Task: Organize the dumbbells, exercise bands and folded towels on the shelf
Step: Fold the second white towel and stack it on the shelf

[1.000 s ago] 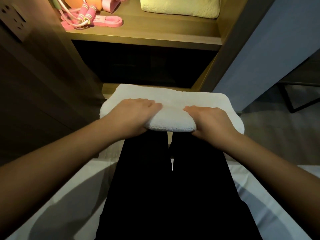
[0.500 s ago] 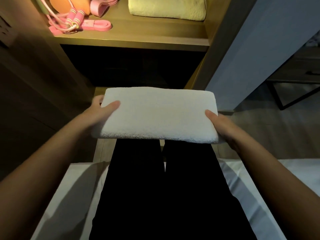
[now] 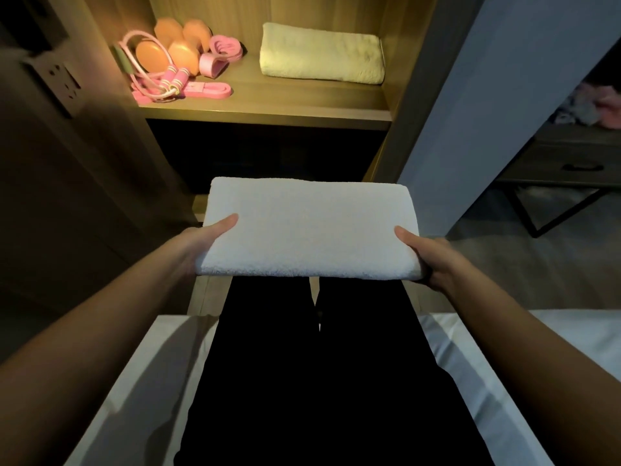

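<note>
left hand [image 3: 201,244] and right hand [image 3: 434,260] grip white towel [image 3: 309,230] ends.

The wooden shelf [image 3: 302,107] carries orange dumbbells [image 3: 184,57] in its back left corner, pink exercise bands [image 3: 220,58] touching them, and a pink handled cord [image 3: 168,85] near the front left edge. A folded pale-yellow towel [image 3: 322,55] lies flat along the right side, well apart.

Left hand [image 3: 196,242], right hand [image 3: 435,260] grip towel [image 3: 309,230] ends, thumbs atop.
</note>
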